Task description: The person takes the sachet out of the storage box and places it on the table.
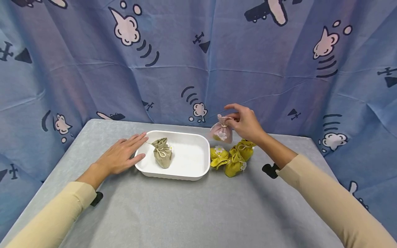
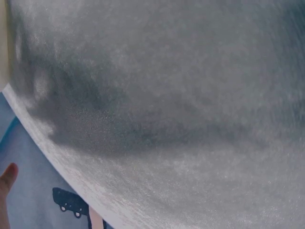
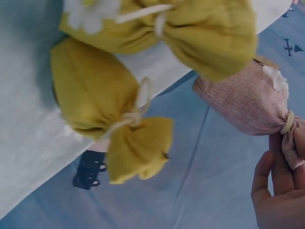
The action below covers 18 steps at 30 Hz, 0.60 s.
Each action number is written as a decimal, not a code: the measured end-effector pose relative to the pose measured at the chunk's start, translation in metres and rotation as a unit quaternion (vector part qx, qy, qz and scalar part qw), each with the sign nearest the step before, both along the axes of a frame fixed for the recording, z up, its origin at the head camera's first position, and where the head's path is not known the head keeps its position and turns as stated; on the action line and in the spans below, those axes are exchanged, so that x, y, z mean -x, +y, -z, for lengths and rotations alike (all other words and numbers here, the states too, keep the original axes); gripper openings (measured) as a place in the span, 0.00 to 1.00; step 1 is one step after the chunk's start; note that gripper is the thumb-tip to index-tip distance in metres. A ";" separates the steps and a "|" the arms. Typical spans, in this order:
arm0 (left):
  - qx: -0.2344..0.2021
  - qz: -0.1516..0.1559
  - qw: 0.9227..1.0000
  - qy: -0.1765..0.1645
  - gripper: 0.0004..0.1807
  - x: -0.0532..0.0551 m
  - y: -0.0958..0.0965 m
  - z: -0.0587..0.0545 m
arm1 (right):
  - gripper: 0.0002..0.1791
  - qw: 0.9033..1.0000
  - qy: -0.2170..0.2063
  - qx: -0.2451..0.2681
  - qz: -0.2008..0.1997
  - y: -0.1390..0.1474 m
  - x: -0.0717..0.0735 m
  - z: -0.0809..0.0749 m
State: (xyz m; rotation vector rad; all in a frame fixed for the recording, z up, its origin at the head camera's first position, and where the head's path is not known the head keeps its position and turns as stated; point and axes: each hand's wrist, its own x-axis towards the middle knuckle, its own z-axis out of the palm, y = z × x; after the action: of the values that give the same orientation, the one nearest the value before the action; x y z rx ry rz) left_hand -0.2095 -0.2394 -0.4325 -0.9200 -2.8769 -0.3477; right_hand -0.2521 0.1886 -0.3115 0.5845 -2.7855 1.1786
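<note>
My right hand (image 1: 246, 122) pinches a small pink drawstring pouch (image 1: 222, 130) by its gathered neck, held up above the table. White flower trim shows on the pouch, and the right wrist view has the same pink pouch (image 3: 243, 98) hanging from the fingers. Below it several mustard-yellow pouches (image 1: 234, 164) lie bunched against the right end of a white tray (image 1: 189, 155). Inside that tray, toward its left, sits an olive-beige pouch (image 1: 163, 155) with a cord bow. My left hand (image 1: 121, 156) rests with straight fingers at the tray's left rim.
A grey cloth-covered table (image 1: 186, 213) carries everything. Behind it hangs a blue patterned curtain (image 1: 173, 75), close to the table's back edge. Dark wrist cameras (image 1: 270, 171) sit under both cuffs. Mostly tabletop (image 2: 190, 71) fills the left wrist view.
</note>
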 end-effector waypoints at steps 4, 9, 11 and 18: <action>0.000 0.003 1.000 0.004 0.36 0.000 0.000 0.001 | 0.23 1.000 -0.009 -0.010 0.009 0.007 0.000 0.007; -0.002 0.003 1.000 0.006 0.36 0.000 -0.001 0.001 | 0.24 0.999 -0.016 -0.018 0.025 0.012 0.001 0.017; -0.001 0.002 1.000 0.005 0.35 0.000 -0.001 0.000 | 0.24 0.999 -0.018 -0.020 0.028 0.013 0.002 0.020; 0.001 0.000 1.000 0.000 0.35 -0.001 0.000 -0.001 | 0.22 0.999 -0.011 -0.014 0.031 0.016 0.005 0.030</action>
State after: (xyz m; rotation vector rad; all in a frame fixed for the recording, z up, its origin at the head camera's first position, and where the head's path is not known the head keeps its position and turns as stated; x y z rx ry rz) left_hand -0.2086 -0.2398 -0.4313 -0.9190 -2.8778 -0.3456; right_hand -0.2569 0.2046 -0.3418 0.4856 -2.8201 1.1439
